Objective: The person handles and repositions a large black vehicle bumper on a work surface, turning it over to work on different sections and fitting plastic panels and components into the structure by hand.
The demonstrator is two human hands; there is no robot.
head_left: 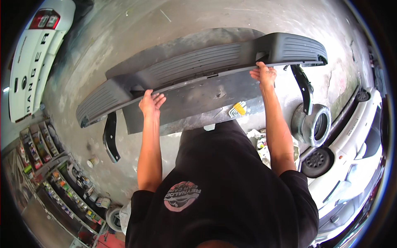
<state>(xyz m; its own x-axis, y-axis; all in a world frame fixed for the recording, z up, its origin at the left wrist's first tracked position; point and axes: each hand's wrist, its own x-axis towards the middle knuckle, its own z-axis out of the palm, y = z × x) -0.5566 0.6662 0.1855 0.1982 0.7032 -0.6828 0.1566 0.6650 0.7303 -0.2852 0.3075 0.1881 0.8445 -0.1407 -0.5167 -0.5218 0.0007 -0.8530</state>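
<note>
Bumper, long, dark grey and plastic, with ribbed flat pads along its top, stretches from side to side over the dark grey flat worktop, and both its ends poke out past the worktop's left and right edges. It lies just past the fingers, on the side away from the body. Its long way runs across in front of the person, on a slant, so the right end is farther from the body and the left end is closer. The bare left hand is on the near edge of the bumper, by a small dark hollow, with thumb and fingers pinched on the edge and some other fingers sticking out loose. The bare right hand pinches the same edge farther along, by the other hollow, and it reaches farther out than the left one. Both hands touch the bumper, so neither has a gap to cross. I cannot tell if the bumper sits on the worktop or is held above it. One bent black metal bracket hangs near the left end, and another bent black metal bracket hangs near the right end. A yellow holder with silver bent keys lies by the worktop's near edge, toward its right corner.
</note>
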